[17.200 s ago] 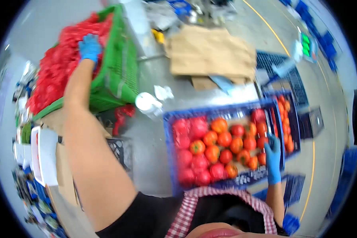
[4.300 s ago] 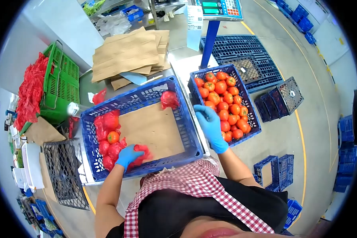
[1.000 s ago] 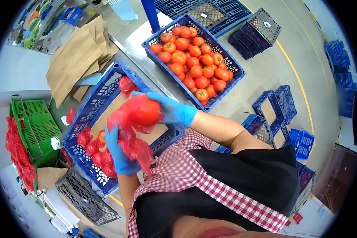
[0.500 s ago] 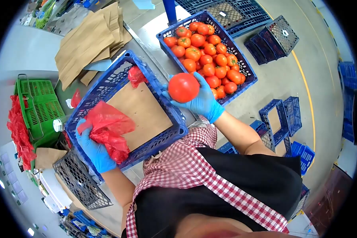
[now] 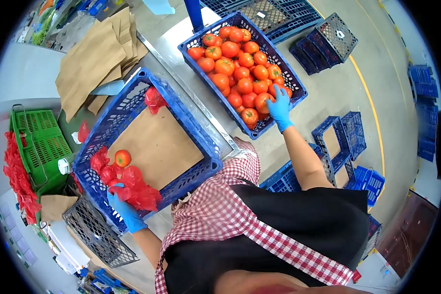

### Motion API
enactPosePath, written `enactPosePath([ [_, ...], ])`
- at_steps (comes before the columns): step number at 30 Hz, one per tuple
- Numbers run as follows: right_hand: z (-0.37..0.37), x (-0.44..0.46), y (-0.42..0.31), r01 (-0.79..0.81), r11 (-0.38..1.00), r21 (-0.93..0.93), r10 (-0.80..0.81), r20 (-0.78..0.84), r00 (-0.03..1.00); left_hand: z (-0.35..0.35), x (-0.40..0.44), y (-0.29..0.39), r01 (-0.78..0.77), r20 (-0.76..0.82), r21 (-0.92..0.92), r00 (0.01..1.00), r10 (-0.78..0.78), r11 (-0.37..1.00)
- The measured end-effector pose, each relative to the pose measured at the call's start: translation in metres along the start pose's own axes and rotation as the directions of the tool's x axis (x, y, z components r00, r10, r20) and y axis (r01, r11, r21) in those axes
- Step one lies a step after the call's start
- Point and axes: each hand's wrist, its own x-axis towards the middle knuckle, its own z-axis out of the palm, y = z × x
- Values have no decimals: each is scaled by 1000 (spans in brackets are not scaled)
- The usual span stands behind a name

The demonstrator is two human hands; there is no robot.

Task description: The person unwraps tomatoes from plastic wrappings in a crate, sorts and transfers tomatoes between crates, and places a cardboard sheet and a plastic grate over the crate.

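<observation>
My left hand point(image 5: 126, 209), in a blue glove, is closed on a crumpled red plastic bag point(image 5: 141, 190) at the near left corner of a blue crate point(image 5: 213, 164). Beside the red plastic lies one tomato point(image 5: 122, 158) on the crate's cardboard liner point(image 5: 157, 139). Over the second blue crate point(image 5: 299, 98), full of tomatoes, is my gloved right hand point(image 5: 280, 109). Its fingers are spread and touch the right side of a tomato point(image 5: 262, 102) at the crate's near edge, without wrapping round it.
Another red bag point(image 5: 155, 99) sits in the lined crate's far corner. Brown cardboard sheets point(image 5: 90, 61) are stacked beyond it. A green basket point(image 5: 41, 142) with red bags point(image 5: 19, 171) stands at left. Dark crates point(image 5: 328, 41) and blue crates point(image 5: 330, 142) are on the floor at right.
My right hand has let go of the tomato it held and moved right to the full crate. A tomato now lies in the lined crate. My left hand's red plastic has dropped lower.
</observation>
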Motion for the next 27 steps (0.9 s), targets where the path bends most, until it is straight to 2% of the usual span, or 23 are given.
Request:
enactPosePath([
  [1, -23, 2, -13, -40, 997, 68, 38, 31, 999, -2, 4, -3, -19, 77, -38, 997, 22, 999],
  [3, 4, 14, 12, -42, 948, 315, 69, -73, 995, -4, 10, -7, -51, 229, -118, 970, 77, 992],
  [4, 10, 22, 17, -27, 900, 435, 90, -125, 988, 6, 5, 0, 19, 184, -131, 983, 5, 991],
  [5, 16, 27, 22, -108, 839, 533, 184, -93, 978, 17, -4, 7, 88, 141, -149, 988, -67, 985],
  [6, 24, 29, 29, -71, 783, 617, 190, -129, 973, 27, -7, 13, 152, 97, -179, 986, -136, 972],
  [7, 22, 28, 31, -131, 733, 667, 232, -65, 970, 27, -4, 10, 98, 94, -131, 992, -86, 986],
  [9, 21, 26, 31, -92, 774, 626, 199, -102, 975, 33, -13, 23, 178, 110, -149, 981, -162, 973],
  [10, 26, 27, 36, -87, 753, 652, 177, -74, 982, 32, -18, 27, 220, 118, -152, 972, -204, 963],
  [11, 19, 21, 29, -96, 725, 682, 185, -58, 981, 20, -8, 9, 171, 129, -149, 980, -152, 974],
  [12, 27, 23, 35, -73, 762, 643, 157, -74, 985, 23, -9, 11, 107, 116, -87, 989, -96, 991],
  [14, 25, 21, 32, -124, 743, 658, 192, -33, 981, 28, -14, 14, -12, 100, 52, 995, 7, 999],
  [15, 24, 23, 30, -134, 745, 653, 187, -13, 982, 27, -13, 14, 57, 112, 92, 991, -67, 994],
  [17, 23, 24, 30, -160, 750, 642, 185, 29, 982, 18, -7, -1, -45, 199, 282, 980, -13, 958],
  [19, 24, 28, 30, -129, 767, 628, 156, 12, 988, 16, -7, -14, -148, 278, 439, 960, 22, 886],
  [20, 24, 29, 30, -114, 776, 621, 142, 5, 990, 13, -8, -19, -203, 373, 573, 927, -32, 794],
  [22, 23, 29, 29, -81, 825, 559, 109, -16, 994, 0, -10, -37, -343, 512, 762, 839, -186, 550],
  [23, 23, 30, 28, -64, 847, 527, 91, -26, 996, -17, -3, -69, -591, 635, 755, 767, -93, 283],
  [25, 25, 32, 31, -86, 821, 565, 101, 4, 995, -1, -12, -27, -331, 551, 792, 750, -366, 514],
  [26, 26, 30, 35, -107, 808, 579, 113, 26, 993, 5, -15, -12, -168, 514, 796, 694, -503, 581],
  [27, 27, 30, 37, -84, 787, 611, 94, 15, 995, 1, -13, -18, -168, 482, 822, 713, -509, 543],
])
